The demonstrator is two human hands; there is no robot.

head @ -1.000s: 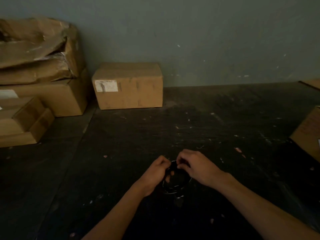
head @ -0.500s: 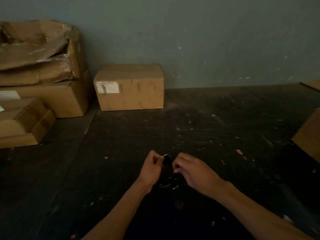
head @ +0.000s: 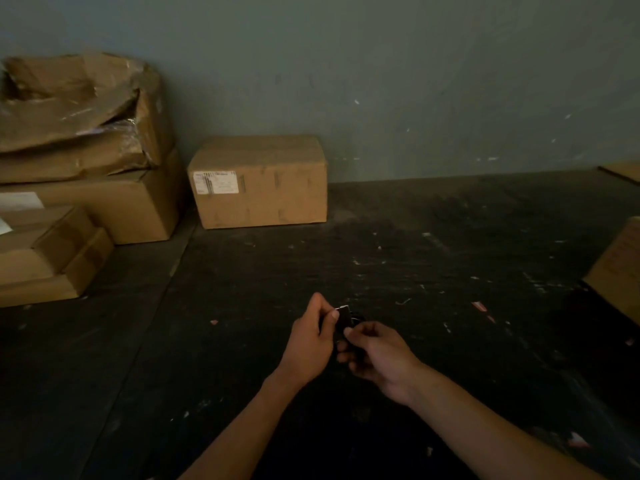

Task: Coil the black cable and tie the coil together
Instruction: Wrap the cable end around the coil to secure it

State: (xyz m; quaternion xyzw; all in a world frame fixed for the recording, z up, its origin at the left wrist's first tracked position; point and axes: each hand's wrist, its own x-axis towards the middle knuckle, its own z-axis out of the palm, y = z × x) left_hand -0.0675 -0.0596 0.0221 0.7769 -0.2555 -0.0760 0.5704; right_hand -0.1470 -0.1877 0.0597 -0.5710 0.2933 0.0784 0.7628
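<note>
The black cable coil [head: 343, 322] is small and hard to make out against the dark floor. It sits between both hands, low in the middle of the view. My left hand [head: 310, 336] pinches its left side, with a thin pale edge showing at the fingertips. My right hand [head: 377, 355] grips the coil from the right, fingers curled around it. Most of the coil is hidden by the fingers, and any tie on it cannot be made out.
A dark scuffed floor [head: 415, 271] runs to a grey wall. A closed cardboard box [head: 259, 181] stands at the back. Stacked, crumpled boxes [head: 79, 161] fill the left side. Another box edge [head: 620, 268] shows at the right.
The coil, seen as a round loop below the hands a second ago, is now drawn up tight between them. My left hand has risen slightly and both hands have shifted a little.
</note>
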